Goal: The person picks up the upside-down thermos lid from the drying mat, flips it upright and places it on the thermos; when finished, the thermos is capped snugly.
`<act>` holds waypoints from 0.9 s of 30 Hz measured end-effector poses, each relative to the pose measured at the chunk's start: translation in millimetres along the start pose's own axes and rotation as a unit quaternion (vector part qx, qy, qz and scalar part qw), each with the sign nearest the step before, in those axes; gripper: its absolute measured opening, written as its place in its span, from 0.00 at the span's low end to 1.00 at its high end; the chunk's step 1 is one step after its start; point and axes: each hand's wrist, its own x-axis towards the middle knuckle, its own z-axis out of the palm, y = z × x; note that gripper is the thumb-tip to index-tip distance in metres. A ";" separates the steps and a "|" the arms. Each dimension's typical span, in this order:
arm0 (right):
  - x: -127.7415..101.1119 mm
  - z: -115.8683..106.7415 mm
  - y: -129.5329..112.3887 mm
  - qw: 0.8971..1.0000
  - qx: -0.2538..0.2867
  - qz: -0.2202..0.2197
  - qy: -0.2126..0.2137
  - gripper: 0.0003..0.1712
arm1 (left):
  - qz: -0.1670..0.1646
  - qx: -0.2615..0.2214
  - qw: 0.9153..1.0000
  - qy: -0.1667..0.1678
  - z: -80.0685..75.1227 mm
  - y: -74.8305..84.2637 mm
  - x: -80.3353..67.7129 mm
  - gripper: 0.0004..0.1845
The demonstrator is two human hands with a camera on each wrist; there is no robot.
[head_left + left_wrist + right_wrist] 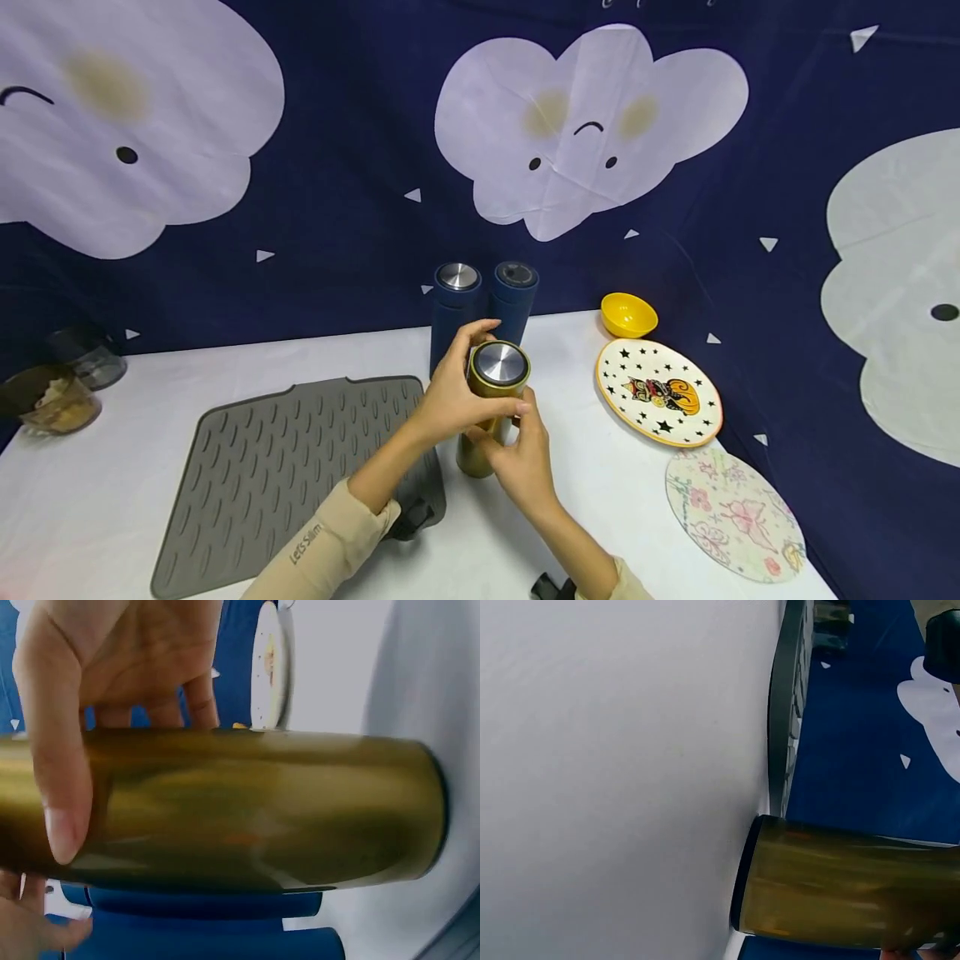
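- A gold flask (491,400) with a silver lid is seen in the head view, standing upright on the white table (90,500), just to the right of a grey ribbed mat (285,467).
- The upper part of the flask is gripped by the left hand (450,400), with fingers curled round it just below the lid.
- The flask body lower down is held by the right hand (521,458), its grip also clamped round the metal.
- Two dark blue flasks (483,304) are shown standing side by side right behind the gold one, against a navy backdrop printed with pale clouds.
- A yellow bowl (628,314), a star-patterned plate (658,392) and a floral plate (731,512) are laid out to the right, well apart from the hands.
- Only the left wrist view shows the thumb (56,750) pressed flat across the gold flask (262,810), with the blue flasks (202,930) close beside it.
- Only the right wrist view shows the dark base of the flask (840,885) meeting the table (615,787), with the edge of the mat (784,712) close by.
- The right hand itself is almost wholly out of its own wrist view.
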 end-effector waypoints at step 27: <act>0.8 -1.1 0.8 1.000 -0.001 0.011 -0.007 0.36 | -0.013 -0.020 1.000 0.004 -1.3 -5.1 0.2 0.37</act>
